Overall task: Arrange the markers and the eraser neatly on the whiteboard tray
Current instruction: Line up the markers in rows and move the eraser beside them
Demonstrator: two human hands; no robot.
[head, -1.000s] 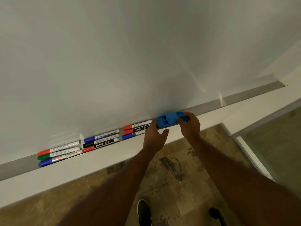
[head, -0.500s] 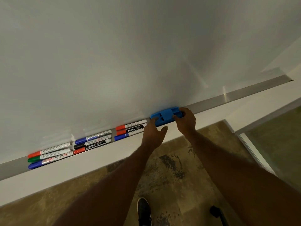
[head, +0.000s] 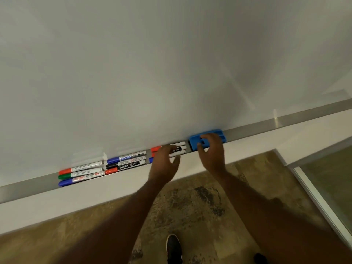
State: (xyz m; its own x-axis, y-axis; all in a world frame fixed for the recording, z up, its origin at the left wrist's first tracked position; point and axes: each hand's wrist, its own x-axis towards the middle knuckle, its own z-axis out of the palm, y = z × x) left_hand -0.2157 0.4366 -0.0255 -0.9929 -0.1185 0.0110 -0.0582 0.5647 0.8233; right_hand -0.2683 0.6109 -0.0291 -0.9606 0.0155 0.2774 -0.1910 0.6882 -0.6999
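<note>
A grey metal tray (head: 266, 125) runs along the bottom of the whiteboard (head: 171, 63). Markers lie end to end on it in three bundles of three: left bundle (head: 82, 173), middle bundle (head: 125, 161), right bundle (head: 180, 147). A blue eraser (head: 219, 135) sits on the tray just right of the markers. My right hand (head: 211, 153) reaches over the eraser's front, fingers curled on its top and thumb at its left part. My left hand (head: 164, 163) hovers with spread fingers over the right bundle, hiding its middle.
Below the tray is a white wall ledge (head: 95, 195), then mottled brown floor (head: 190, 202). My dark shoe (head: 174, 248) shows at the bottom. A glass panel with a white frame (head: 312, 197) stands at the right.
My left hand left the eraser's left end and moved left onto the right marker bundle. My right hand slid from the eraser's right end toward its middle. The view shifted.
</note>
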